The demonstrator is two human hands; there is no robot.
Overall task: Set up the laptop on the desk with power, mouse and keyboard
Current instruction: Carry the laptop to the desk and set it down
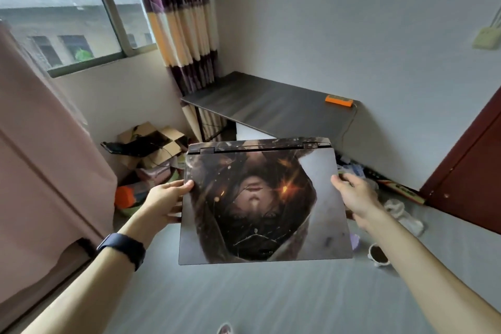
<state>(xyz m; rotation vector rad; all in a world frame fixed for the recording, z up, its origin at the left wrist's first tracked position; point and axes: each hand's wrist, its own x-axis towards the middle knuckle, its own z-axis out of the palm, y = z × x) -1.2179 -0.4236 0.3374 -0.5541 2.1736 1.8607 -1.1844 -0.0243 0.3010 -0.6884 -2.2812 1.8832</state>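
Note:
I carry a closed laptop flat in the air, its lid covered by a dark picture sticker, hinge edge away from me. My left hand grips its left edge, thumb on the lid. My right hand grips its right edge the same way. A dark grey desk stands ahead in the corner against the wall, beyond the laptop. An orange power strip lies on the desk's far right, with a cable hanging down behind. No mouse or keyboard shows.
A pink fabric-covered wardrobe fills the left side. Cardboard boxes and clutter lie on the floor left of the desk. A small cup and white cloth sit on the floor at right, near a dark red door.

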